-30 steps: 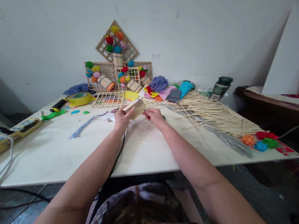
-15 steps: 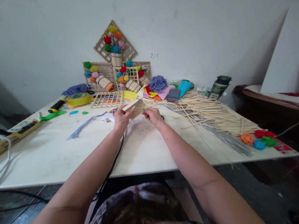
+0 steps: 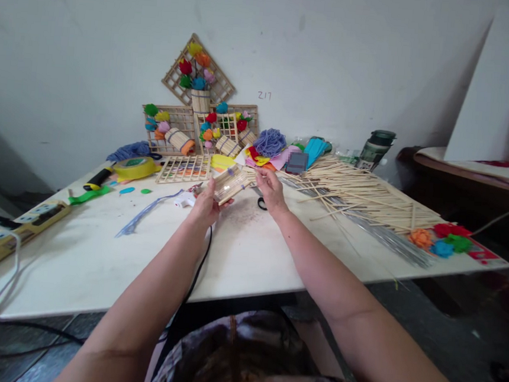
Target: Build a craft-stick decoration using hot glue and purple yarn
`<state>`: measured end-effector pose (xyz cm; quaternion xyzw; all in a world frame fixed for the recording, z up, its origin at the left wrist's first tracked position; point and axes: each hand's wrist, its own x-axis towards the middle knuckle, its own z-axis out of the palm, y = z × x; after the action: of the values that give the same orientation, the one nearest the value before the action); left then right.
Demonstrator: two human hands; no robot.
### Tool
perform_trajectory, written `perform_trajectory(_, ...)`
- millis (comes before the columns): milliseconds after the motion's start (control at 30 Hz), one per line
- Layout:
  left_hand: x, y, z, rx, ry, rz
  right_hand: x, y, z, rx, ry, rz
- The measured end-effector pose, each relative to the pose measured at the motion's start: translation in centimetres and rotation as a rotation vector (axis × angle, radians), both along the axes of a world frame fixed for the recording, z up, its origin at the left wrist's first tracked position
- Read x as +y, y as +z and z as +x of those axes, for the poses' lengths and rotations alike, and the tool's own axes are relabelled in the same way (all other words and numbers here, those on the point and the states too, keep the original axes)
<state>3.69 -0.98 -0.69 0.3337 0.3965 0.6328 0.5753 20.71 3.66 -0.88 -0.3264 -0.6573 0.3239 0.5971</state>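
Observation:
My left hand grips a small holder made of wooden sticks, thumb on the near side and fingers beneath. Blue yarn shows on its upper face, and it is tilted above the table. At its right end is my right hand, thumb and fingers pinched together. Whatever lies in that pinch is too small to make out. Below the right hand, a black ring-shaped handle lies on the table. A white glue gun rests just left of my left hand.
Loose wooden sticks and silver wires cover the right side. Stick lattices with colourful flowers lean against the wall. Yellow tape, blue yarn strands and a power strip lie left. A black cable crosses the table's front edge.
The stick holder has turned in my left hand, so its face with blue yarn now shows. My right hand has shifted slightly up and right, uncovering the black ring.

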Motion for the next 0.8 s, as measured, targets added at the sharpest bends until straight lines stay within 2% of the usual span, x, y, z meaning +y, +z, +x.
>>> perform_trajectory(167, -0.5, 1.0, 0.0, -0.095, -0.153, -0.111, -0.5, 0.8, 0.2, -0.031, 0.032, 0.139)
perform_trajectory(300, -1.1, 1.6, 0.0, -0.147, -0.288, -0.218, -0.7, 1.1, 0.2, -0.079, 0.036, 0.159)
perform_trajectory(433, -1.5, 1.8, 0.2, -0.199, -0.359, -0.248, -0.4, 1.1, 0.1, -0.057, 0.033, 0.129)
perform_trajectory(600, -1.8, 1.9, 0.5, -0.19, -0.388, -0.234, -0.1, 1.1, 0.4, -0.044, 0.238, 0.07)
perform_trajectory(800, -2.1, 2.0, 0.9, -0.147, -0.438, -0.237, -1.6, 2.1, 0.6, -0.026, 0.449, 0.033)
